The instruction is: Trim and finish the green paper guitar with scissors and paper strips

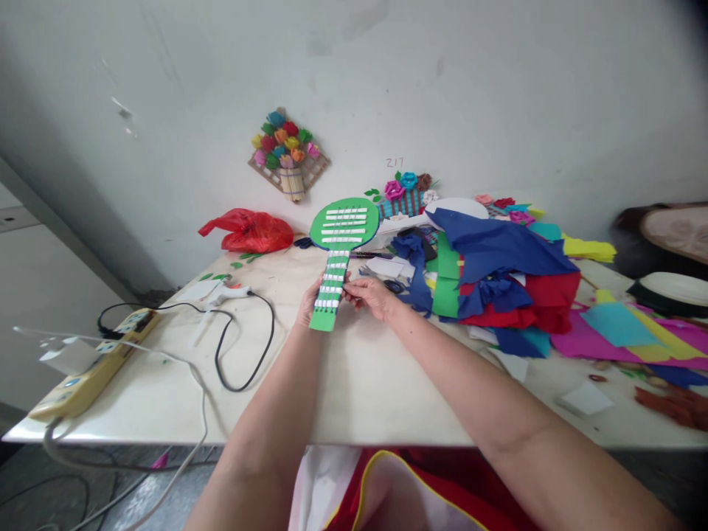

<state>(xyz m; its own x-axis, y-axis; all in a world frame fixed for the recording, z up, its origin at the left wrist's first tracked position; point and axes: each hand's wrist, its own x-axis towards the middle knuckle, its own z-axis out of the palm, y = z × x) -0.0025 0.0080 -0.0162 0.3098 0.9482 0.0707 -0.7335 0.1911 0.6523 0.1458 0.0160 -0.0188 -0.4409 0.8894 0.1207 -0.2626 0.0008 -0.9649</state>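
A green paddle-shaped craft piece (346, 221) with a round head and a long handle is held up over the table, tilted slightly to the right. White strips cross its head and handle, with thin dark lines running across them. My left hand (308, 304) is closed around the handle from the left, its fingers partly hidden behind. On the opposite side, my right hand (372, 296) pinches at the handle's right edge. Whether a small piece sits in that pinch I cannot tell. Behind the handle, some white paper pieces (387, 266) lie on the table.
A glue gun (226, 293) with a looping black cord lies left, near a yellow power strip (94, 372). A red plastic bag (251, 230) stands at the back. Blue sheets (501, 240) and other coloured paper pile up on the right. Paper flowers (285, 140) hang on the wall.
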